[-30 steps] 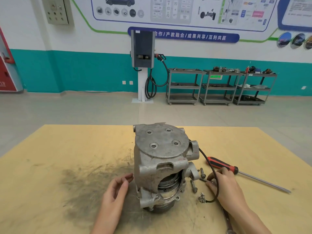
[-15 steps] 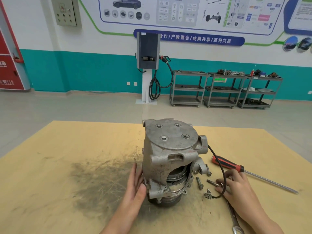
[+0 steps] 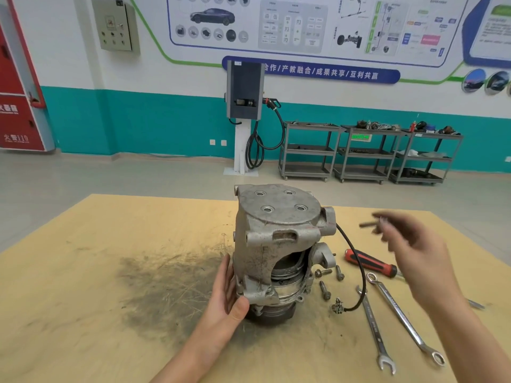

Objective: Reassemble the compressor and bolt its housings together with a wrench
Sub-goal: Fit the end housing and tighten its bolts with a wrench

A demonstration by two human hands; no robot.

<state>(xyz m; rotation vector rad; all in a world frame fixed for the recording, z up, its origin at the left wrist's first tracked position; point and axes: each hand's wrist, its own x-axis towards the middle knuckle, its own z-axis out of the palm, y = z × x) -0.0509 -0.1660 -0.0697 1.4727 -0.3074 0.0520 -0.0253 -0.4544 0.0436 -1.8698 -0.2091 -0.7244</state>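
Currently the compressor (image 3: pixel 279 244) stands unbolted: left hand (image 3: pixel 228 297) flat against its 9 o'clock side, right hand (image 3: pixel 409 244) pinching one bolt (image 3: pixel 369 224); three bolts (image 3: pixel 329 280) and both wrenches (image 3: pixel 387 322) lie at 3 o'clock.

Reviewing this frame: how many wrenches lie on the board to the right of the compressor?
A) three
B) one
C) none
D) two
D: two silver combination wrenches lie side by side on the yellow board, one nearer the compressor at and a longer one beside it, in front of the red-handled screwdriver.
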